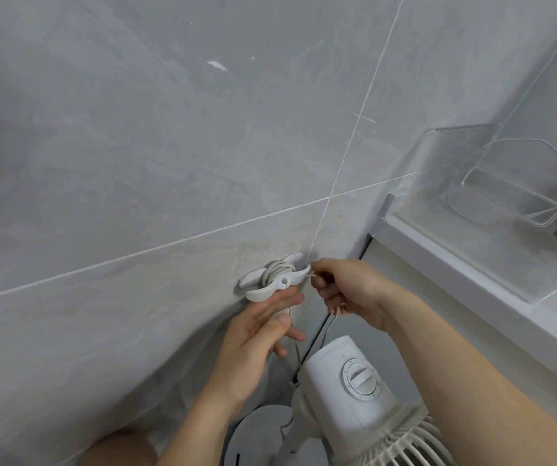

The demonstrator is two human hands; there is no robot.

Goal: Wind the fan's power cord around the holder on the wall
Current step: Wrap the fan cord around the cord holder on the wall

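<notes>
Holder point(272, 280) — seemingly glossy white plastic.

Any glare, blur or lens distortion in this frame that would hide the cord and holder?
Head view: soft, even light, no harsh glare; wide-angle bending curves the tile lines; cord and holder sharp enough to read; left hand throws a faint shadow on the wall; right hand pinches the cord; the clear shelf shows mild reflections.

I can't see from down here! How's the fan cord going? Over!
Right hand pinches cord beside wall holder. Left hand open, fingers under holder. Several loops already wound. Nothing blocking.
</notes>
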